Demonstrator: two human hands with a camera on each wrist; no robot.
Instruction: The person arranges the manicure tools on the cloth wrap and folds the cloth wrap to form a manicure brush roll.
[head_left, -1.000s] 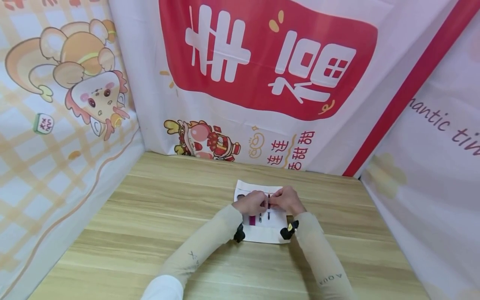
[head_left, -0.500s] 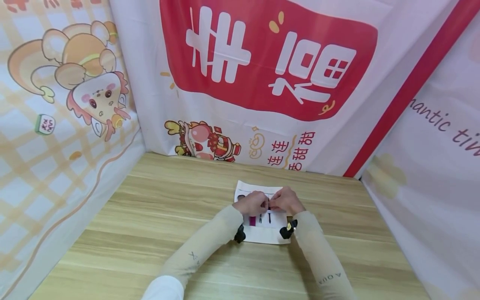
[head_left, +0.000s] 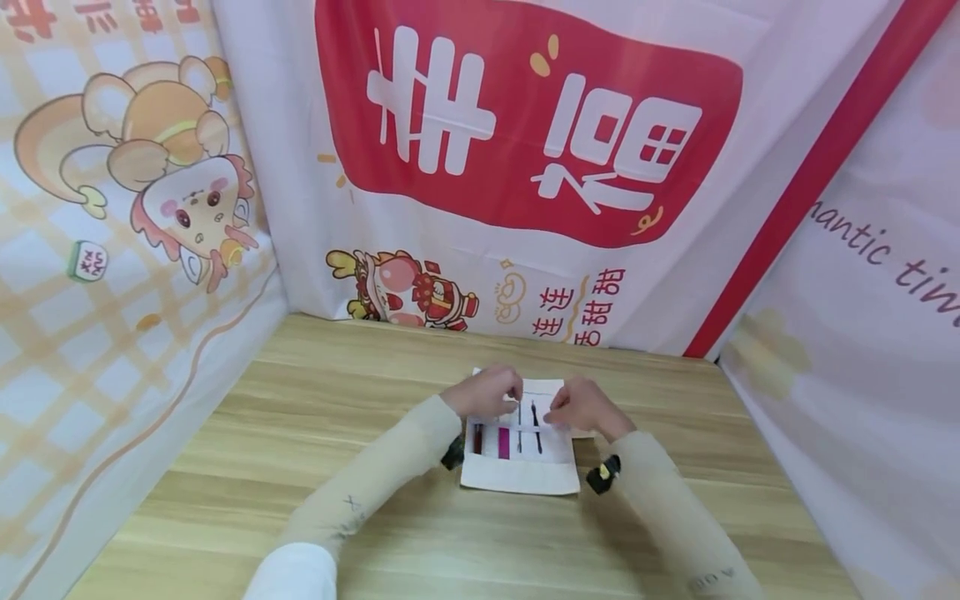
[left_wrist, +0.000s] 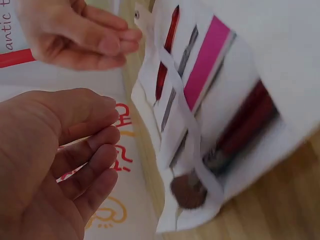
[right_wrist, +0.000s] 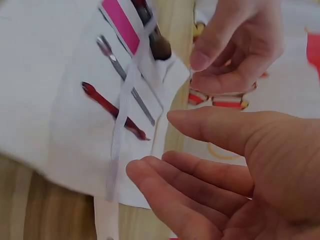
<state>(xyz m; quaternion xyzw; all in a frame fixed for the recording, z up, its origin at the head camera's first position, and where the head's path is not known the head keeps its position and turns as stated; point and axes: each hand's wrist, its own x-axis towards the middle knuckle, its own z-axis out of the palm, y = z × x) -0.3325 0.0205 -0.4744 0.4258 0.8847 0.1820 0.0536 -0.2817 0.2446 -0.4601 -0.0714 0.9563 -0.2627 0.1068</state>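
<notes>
A white fabric roll pouch (head_left: 517, 477) lies unrolled on the table. Across it runs a white elastic band (right_wrist: 119, 145). Tucked under the band is a slim dark red tool (right_wrist: 100, 100) with a pointed tip. Beside it sit a silver metal tool (right_wrist: 117, 67), a magenta strip (left_wrist: 207, 55) and a makeup brush (left_wrist: 187, 191) with a dark red handle. My left hand (head_left: 480, 393) hovers over the pouch's far left part, fingers loosely bent and holding nothing. Over its right side is my right hand (head_left: 588, 408), fingers relaxed, apart from the tools.
A wood-grain table (head_left: 360, 508) surrounds the pouch. Printed cloth hangs behind it (head_left: 525, 117) and on both sides. From the pouch's right edge sticks out a pale strap (right_wrist: 106, 215).
Both hands were together at the dark red tool; now they have let go and drawn apart, left hand leftward, right hand rightward. The tool stays under the band.
</notes>
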